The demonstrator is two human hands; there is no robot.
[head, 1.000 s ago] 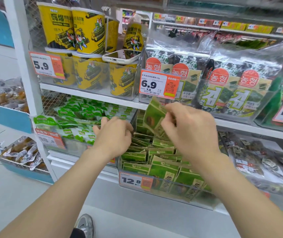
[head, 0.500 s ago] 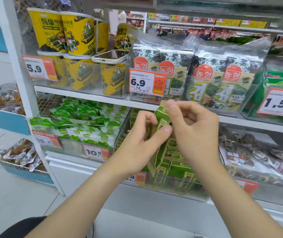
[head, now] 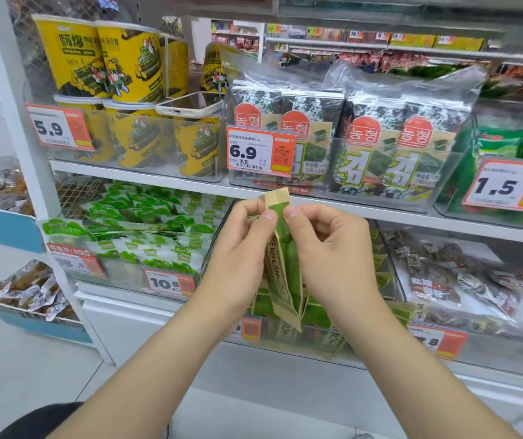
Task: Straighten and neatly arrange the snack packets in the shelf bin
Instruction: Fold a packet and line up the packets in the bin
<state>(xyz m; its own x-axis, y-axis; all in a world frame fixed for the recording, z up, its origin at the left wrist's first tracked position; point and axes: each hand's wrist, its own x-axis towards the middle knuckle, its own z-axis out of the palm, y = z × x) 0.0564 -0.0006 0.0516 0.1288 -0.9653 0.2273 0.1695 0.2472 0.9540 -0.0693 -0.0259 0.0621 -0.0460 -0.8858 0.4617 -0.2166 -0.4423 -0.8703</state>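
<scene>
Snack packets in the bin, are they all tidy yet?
Not yet. Done: some green packets in the clear bin sit in rows. In hand: left hand and right hand pinch the top of a single packet, upright in front of the bin. Left: slotting it back; the hands hide much of the bin, so other crooked ones cannot be ruled out.

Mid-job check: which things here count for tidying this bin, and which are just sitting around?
Job: green packet, pinched near its top by left hand and right hand; matching packets in the clear bin below.
Not job: phone on the yellow tubs; seaweed packs; white-green sachets.
</scene>
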